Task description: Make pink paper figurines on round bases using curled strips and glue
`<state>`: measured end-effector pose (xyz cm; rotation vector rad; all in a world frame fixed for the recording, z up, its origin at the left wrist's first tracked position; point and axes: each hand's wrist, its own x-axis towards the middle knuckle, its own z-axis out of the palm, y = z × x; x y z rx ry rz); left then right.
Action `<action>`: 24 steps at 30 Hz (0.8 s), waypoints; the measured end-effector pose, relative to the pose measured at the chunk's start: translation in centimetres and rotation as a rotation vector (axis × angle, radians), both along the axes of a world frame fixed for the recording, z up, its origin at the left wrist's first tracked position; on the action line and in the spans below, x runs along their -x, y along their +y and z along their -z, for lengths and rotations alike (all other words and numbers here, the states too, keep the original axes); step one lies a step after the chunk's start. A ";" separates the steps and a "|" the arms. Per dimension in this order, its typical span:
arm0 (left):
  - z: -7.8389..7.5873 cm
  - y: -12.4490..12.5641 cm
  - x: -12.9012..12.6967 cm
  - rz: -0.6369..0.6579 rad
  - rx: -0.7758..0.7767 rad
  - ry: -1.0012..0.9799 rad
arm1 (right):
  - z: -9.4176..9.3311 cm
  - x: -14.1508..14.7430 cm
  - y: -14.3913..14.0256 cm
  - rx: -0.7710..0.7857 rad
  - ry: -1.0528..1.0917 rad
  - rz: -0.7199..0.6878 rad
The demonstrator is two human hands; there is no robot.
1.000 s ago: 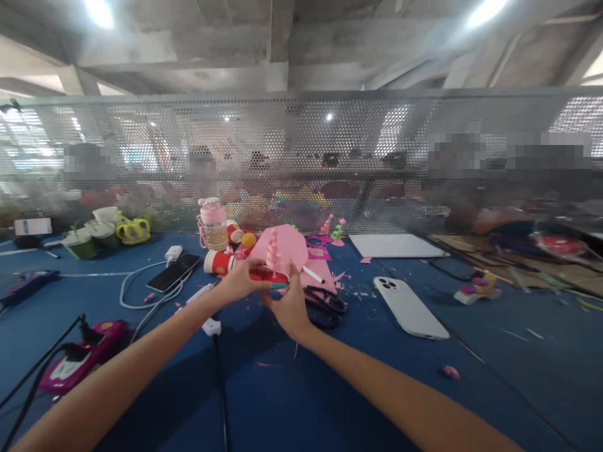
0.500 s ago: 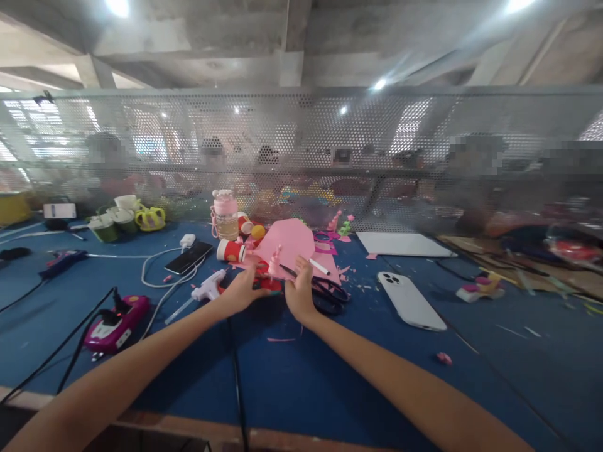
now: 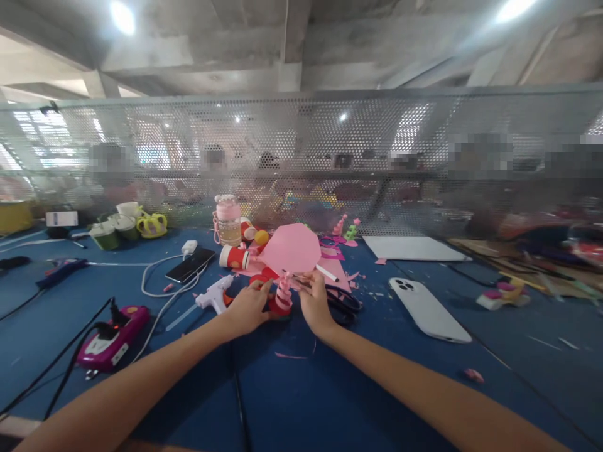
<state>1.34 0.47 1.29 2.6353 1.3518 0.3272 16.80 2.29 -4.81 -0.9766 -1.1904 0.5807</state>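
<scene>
Surface: a blue table (image 3: 292,402) under a concrete ceiling, closed off at the far edge by a perforated metal screen (image 3: 330,157), with blurred people behind it.
Far left of the left hand: a magenta power strip (image 3: 113,336) with a black cable plugged in, lying well apart from the hand.
Up and left of the left hand: green and white cups (image 3: 113,229) near the screen; nearer, a dark phone (image 3: 191,265) with a white charger cord.
Just left of the left hand: a white glue gun (image 3: 214,295) lying on its side, near the knuckles.
Left hand (image 3: 247,309): fingers curled in a light pinch on the red base of the pink spiral craft piece (image 3: 281,298), palm down on the table.
Craft piece: stands upright on the table between the two hands, touched by both.
Beyond the hands: a pink paper sheet (image 3: 292,248) rises just behind the craft piece; a pink-lidded bottle (image 3: 227,220) and a red paper cup (image 3: 234,256) on its side lie further back to the left.
Right hand (image 3: 315,304): fingers partly closed, fingertips on the craft piece's right side.
Just right of the right hand: black scissors (image 3: 343,304), touching or nearly touching the hand; I cannot tell which.
Further right: a white phone (image 3: 428,309) lying back up, well apart, and a white board (image 3: 409,248) beyond it.
</scene>
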 end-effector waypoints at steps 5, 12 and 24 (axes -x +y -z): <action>-0.1 -0.4 -0.1 -0.007 -0.076 0.156 | -0.3 -0.3 -0.6 0.021 -0.002 0.038; 0.4 -0.2 -0.1 -0.013 -0.131 0.213 | -1.1 -0.7 -1.8 -0.011 -0.102 0.054; -0.4 -0.4 -0.7 0.020 -0.118 0.273 | -1.6 -1.3 -1.8 0.061 -0.254 -0.094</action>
